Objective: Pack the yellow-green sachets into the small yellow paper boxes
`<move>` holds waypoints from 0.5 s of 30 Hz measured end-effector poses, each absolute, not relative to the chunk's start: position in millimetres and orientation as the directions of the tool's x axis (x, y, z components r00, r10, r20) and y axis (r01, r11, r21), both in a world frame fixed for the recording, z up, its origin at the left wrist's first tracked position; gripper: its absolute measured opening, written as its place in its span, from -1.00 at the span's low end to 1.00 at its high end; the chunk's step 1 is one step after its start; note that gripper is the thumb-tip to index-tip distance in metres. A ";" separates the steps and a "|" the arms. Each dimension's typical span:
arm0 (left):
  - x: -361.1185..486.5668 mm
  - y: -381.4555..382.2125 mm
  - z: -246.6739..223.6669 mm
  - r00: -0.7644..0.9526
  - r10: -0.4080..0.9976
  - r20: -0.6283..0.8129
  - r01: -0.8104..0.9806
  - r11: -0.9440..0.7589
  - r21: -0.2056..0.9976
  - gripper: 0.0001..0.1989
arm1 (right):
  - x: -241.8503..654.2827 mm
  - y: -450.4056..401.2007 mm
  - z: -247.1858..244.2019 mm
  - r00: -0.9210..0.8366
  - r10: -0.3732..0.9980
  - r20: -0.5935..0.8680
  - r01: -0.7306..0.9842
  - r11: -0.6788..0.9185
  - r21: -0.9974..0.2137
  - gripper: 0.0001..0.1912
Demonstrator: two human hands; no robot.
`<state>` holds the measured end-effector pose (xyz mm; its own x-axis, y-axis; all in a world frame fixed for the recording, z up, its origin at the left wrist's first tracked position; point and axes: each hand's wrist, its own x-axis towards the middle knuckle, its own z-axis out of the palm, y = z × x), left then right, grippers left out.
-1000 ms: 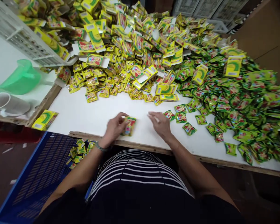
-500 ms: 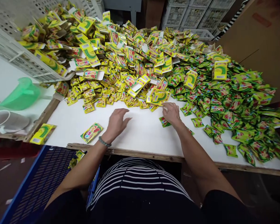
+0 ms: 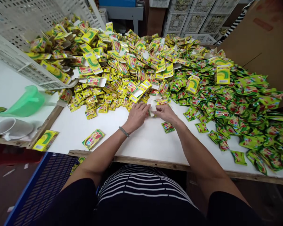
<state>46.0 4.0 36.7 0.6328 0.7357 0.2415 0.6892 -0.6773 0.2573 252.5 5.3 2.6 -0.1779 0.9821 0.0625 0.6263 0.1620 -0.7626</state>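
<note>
Between my hands is a small candy box (image 3: 152, 107), its white inner flap showing and much of it hidden by fingers. My left hand (image 3: 137, 116), with a bead bracelet at the wrist, is closed on the box's left side. From the right, my right hand (image 3: 166, 113) pinches the same box. Just below it lies a single green candy sachet (image 3: 168, 127). A closed yellow box (image 3: 93, 139) rests on the white table to the left. Beyond my hands spreads a heap of yellow boxes and yellow sachets (image 3: 119, 97).
Green sachets (image 3: 240, 110) are piled on the right. A white crate (image 3: 33, 70) tips its boxes out at left. Near it are a green scoop (image 3: 25, 102), a white mug (image 3: 13, 128) and another box (image 3: 46, 140). A blue crate (image 3: 44, 175) sits below the table edge.
My left hand has moved right and forward to meet my right hand. A box from the front of the heap is now held between them, its white flap showing.
</note>
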 end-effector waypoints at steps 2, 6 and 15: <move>42.7 4.0 34.7 0.604 0.780 0.165 0.725 -0.623 0.293 -0.72 | 248.4 5.4 0.7 -0.231 0.973 -0.011 0.569 0.126 -0.813 -0.74; 25.2 -4.3 29.7 0.445 0.890 0.098 0.795 -0.443 0.414 -0.69 | 245.8 7.3 -13.3 -0.085 0.996 -0.031 0.793 0.049 -0.607 -0.69; -13.0 -39.2 -2.7 0.241 0.955 -0.172 0.546 0.013 0.838 -0.60 | 241.0 -12.1 -22.2 0.063 0.991 -0.122 0.857 -0.116 -0.502 -0.36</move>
